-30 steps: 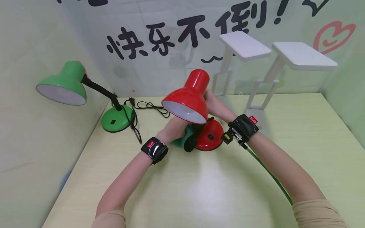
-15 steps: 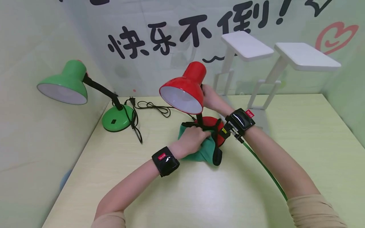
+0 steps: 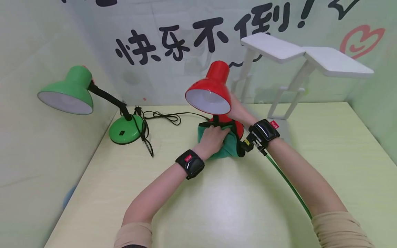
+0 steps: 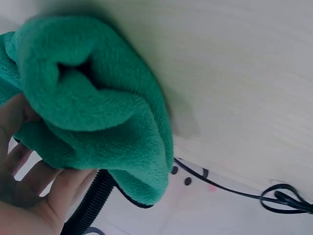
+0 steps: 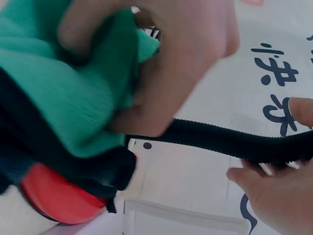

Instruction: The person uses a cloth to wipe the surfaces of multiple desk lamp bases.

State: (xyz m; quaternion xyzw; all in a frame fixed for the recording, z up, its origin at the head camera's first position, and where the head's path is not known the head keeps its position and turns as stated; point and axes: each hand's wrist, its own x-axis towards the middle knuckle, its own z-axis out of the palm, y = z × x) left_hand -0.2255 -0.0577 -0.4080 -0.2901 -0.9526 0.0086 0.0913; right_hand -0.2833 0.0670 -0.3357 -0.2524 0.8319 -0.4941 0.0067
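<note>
A red desk lamp stands near the back of the table with its shade facing down and forward. My left hand holds a green cloth with black edging, bunched over the front of the lamp's red base. In the left wrist view the cloth is folded thick above my curled fingers. My right hand is partly hidden behind the shade. The right wrist view shows my right hand gripping the lamp's black ribbed flexible neck, thumb on one side and fingers on the other.
A green desk lamp stands at the left with its cord looped over the base. Another black cord lies coiled behind. Two white folding lamps stand at the back right. A lettered sheet covers the wall.
My left hand and the cloth have come down from under the shade, first forward, then back over the base. The red shade has risen and turned slightly. My right hand stays behind it.
</note>
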